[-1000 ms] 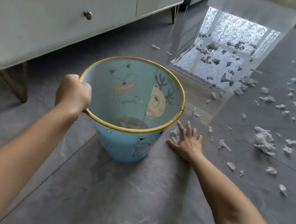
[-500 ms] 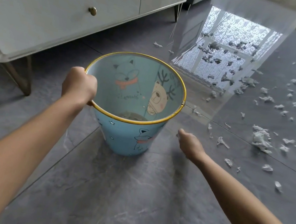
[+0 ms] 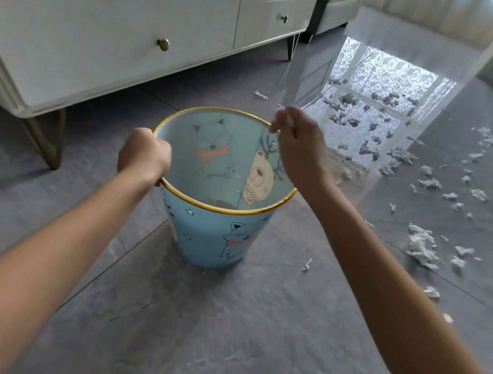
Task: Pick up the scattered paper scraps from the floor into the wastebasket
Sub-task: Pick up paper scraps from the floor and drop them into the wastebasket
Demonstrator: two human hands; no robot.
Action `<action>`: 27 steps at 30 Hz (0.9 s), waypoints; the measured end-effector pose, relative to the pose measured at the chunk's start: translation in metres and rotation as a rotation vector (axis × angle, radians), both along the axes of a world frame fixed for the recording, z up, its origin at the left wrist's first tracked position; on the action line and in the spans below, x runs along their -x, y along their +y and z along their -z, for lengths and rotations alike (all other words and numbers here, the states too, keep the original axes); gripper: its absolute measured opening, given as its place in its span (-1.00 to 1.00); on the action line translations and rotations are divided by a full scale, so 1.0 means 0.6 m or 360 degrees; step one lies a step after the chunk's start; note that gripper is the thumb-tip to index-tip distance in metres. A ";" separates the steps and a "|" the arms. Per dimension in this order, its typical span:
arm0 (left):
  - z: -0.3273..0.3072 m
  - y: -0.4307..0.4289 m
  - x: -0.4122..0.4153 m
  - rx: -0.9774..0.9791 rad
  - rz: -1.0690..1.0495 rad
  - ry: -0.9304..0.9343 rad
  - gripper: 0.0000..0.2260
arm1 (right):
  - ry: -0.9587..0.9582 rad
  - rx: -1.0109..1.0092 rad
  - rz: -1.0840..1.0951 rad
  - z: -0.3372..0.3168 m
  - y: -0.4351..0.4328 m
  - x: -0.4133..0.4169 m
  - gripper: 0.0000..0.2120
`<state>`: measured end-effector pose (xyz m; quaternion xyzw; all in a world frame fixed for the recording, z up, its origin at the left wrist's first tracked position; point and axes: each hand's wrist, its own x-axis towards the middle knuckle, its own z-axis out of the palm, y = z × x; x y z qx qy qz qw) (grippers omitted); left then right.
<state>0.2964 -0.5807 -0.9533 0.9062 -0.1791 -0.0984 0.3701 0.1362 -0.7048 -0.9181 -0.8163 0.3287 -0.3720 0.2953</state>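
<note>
left hand (image 3: 144, 152) fingers clamped on bin (image 3: 205, 238) rim, centre | right hand (image 3: 300, 150) pinches scrap (image 3: 288, 120) over bin | scraps (image 3: 422, 245) litter frame right

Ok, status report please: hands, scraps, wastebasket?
Left hand grips wastebasket rim. Right hand pinches a scrap over the rim. Many loose scraps on floor, right side. Nothing blocks.

Bare floor (image 3: 218, 326) lies open on the near side of the wastebasket (image 3: 209, 235); the white cabinet (image 3: 85, 34) blocks the left, paper scraps (image 3: 422, 245) litter the right.
</note>
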 end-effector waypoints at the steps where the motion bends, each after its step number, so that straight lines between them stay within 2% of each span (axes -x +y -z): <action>1: 0.001 0.001 0.001 0.0000 0.0004 0.0007 -0.70 | 0.0205 -0.0006 -0.0068 -0.002 0.011 -0.009 -0.74; 3: -0.002 0.004 0.001 0.0011 0.0010 0.0007 -0.70 | 0.0544 -0.0101 -0.0284 -0.007 0.030 -0.018 -0.79; 4: -0.001 0.003 0.001 0.0010 0.0004 0.0013 -0.70 | 0.0746 -0.0113 -0.0390 -0.004 0.035 -0.018 -0.73; 6: -0.001 0.003 0.000 0.0016 -0.0001 0.0026 -0.70 | 0.1092 -0.0029 -0.0530 0.002 0.034 -0.003 -0.39; 7: -0.001 0.003 -0.001 0.0017 -0.0001 0.0031 -0.71 | 0.1104 0.0016 -0.0535 0.006 0.031 0.008 -0.32; 8: -0.001 0.004 0.000 0.0020 -0.0001 0.0038 -0.71 | 0.0997 0.0061 -0.0498 0.008 0.031 0.023 -0.36; 10: -0.003 0.005 0.000 0.0031 -0.0002 0.0059 -0.71 | 0.0473 0.0160 -0.0258 0.023 0.019 0.055 -0.52; 12: -0.007 0.007 0.004 0.0052 -0.0014 0.0075 -0.69 | -0.0071 0.0198 0.0156 0.061 -0.002 0.091 -0.65; 13: -0.009 0.008 0.005 0.0056 -0.0021 0.0087 -0.69 | -0.0152 0.0121 0.0355 0.088 -0.016 0.110 -0.72; 14: -0.010 0.009 0.005 0.0068 -0.0027 0.0097 -0.69 | -0.0078 -0.0034 0.0511 0.120 -0.029 0.128 -0.79; 16: -0.011 0.009 0.007 0.0100 -0.0040 0.0117 -0.68 | 0.0392 -0.0390 0.0644 0.197 -0.047 0.168 -0.88; 18: -0.012 0.010 0.010 0.0112 -0.0070 0.0140 -0.68 | 0.0820 -0.0572 0.0677 0.269 -0.042 0.203 -0.81; 23: -0.007 0.002 0.043 0.0127 0.0002 0.0216 -0.69 | 0.1235 -0.0392 0.0804 0.361 -0.010 0.232 -0.67; 27: 0.001 -0.024 0.072 0.0146 0.0033 0.0180 -0.72 | 0.1288 -0.0325 0.0824 0.380 -0.029 0.224 -0.74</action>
